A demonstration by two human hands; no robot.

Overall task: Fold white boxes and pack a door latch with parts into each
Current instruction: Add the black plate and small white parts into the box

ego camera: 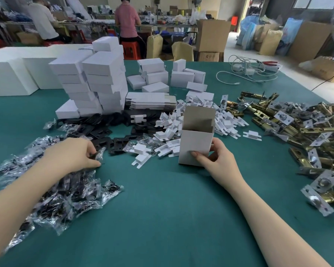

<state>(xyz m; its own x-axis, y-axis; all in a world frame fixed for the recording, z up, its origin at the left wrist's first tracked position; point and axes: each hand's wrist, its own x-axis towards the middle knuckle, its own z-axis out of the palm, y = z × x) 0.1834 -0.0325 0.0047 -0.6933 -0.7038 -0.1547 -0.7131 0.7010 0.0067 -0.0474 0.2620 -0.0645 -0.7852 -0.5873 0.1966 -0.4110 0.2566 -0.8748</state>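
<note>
A: Step in hand? Right hand (216, 158) grips the white box (196, 145), thumb on the near face, fingers curled round its right side. Box stands upright on the green table (162, 209), top flap open.

B: Filling stage, I judge. Left hand (75, 153) pinches a clear screw packet (98, 154) at the edge of the packet pile (52, 189).

A: Next move?

B: Lift one packet free of its neighbours and drop it through the open top.

A: Surroundings?

B: Black plates (104, 135) and white inserts (170, 128) lie between the hands. Brass latches (297, 132) are heaped to the right, packed boxes (96, 81) stacked behind.
</note>
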